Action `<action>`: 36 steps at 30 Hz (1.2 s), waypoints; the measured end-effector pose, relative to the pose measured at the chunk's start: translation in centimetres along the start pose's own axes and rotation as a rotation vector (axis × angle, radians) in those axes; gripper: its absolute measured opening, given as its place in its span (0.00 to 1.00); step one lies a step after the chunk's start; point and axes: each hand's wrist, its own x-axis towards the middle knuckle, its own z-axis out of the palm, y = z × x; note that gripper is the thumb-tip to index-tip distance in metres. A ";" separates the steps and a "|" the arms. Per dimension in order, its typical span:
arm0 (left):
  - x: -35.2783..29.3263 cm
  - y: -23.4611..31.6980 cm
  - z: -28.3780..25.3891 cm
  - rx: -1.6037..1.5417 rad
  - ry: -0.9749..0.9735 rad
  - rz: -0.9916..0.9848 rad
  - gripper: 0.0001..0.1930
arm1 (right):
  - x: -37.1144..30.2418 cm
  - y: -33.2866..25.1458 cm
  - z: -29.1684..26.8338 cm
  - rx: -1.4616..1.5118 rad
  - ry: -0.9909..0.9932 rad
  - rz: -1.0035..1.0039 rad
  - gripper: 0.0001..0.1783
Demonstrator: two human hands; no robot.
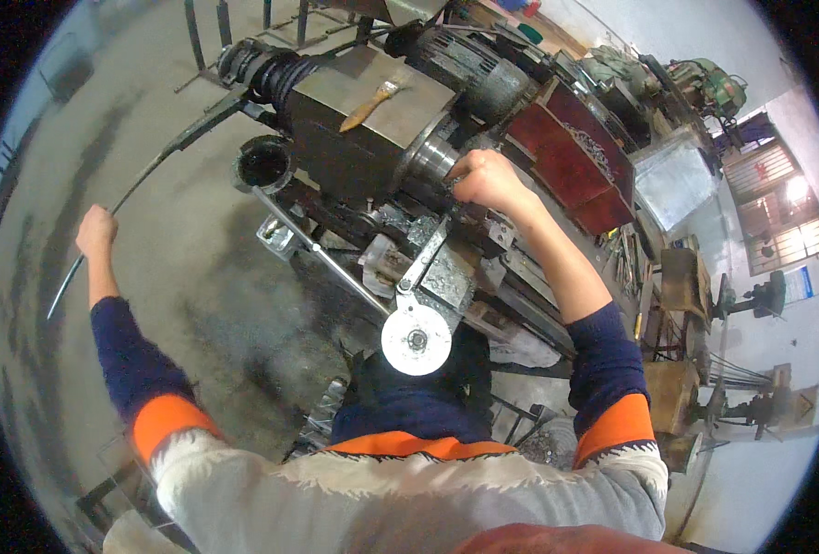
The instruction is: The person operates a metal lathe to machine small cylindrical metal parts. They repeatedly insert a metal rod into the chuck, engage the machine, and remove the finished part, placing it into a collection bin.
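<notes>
My left hand (pixel 97 231) is wrapped round a long metal lever (pixel 146 171), far out to the left. The lever runs up to the dark ribbed end (pixel 260 72) of a lathe. My right hand (pixel 489 180) is closed in front of the lathe's round steel chuck (pixel 432 159). Its fingers reach the chuck's face, and what they hold there, if anything, is hidden. A wooden-handled brush (pixel 370 107) lies on top of the headstock (pixel 335 83). Below my right hand is the carriage (pixel 446 277), strewn with metal chips.
A pale round handwheel (pixel 416 340) sits close to my body. A bare metal bar (pixel 322 251) slants down towards it from a dark round cup (pixel 263 163). Beyond the lathe stand a motor (pixel 469 69) and a red bin (pixel 561 152) with metal shavings. Drill presses (pixel 755 406) line the right side.
</notes>
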 end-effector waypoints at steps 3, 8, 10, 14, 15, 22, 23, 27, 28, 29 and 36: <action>1.6 -0.3 1.8 0.037 -0.072 -0.017 0.14 | -0.3 0.7 0.2 -0.064 0.013 -0.053 0.19; -0.1 4.0 2.4 -0.471 0.161 0.407 0.20 | -1.5 0.6 -0.4 -0.012 0.052 -0.045 0.22; -5.4 8.9 3.5 -0.884 0.560 0.725 0.12 | -3.6 1.3 -0.2 0.087 0.236 -0.143 0.22; -9.5 15.5 16.3 -0.622 -0.240 0.489 0.21 | -10.4 4.0 -0.1 0.135 0.627 -0.196 0.21; -11.4 17.5 17.4 -0.442 -0.283 0.527 0.24 | -12.6 5.5 0.3 0.130 0.633 -0.160 0.22; -9.2 19.7 18.1 0.081 -0.161 0.807 0.09 | -28.7 14.1 5.1 0.263 0.506 0.379 0.21; -9.0 20.1 17.6 0.089 -0.160 0.795 0.09 | -30.6 15.1 5.7 0.271 0.517 0.470 0.21; -11.5 19.3 15.2 -0.092 -0.194 0.680 0.12 | -39.1 19.7 8.2 0.284 0.524 0.800 0.22; -12.4 18.6 14.0 -0.133 -0.193 0.627 0.14 | -40.7 20.5 8.1 0.340 0.486 0.929 0.23; -12.3 17.7 14.0 -0.232 -0.204 0.618 0.16 | -43.0 22.0 9.0 0.239 0.484 0.967 0.24; -11.3 17.8 10.4 -1.237 -0.404 0.346 0.24 | -61.1 31.5 19.4 -0.098 -0.049 1.480 0.22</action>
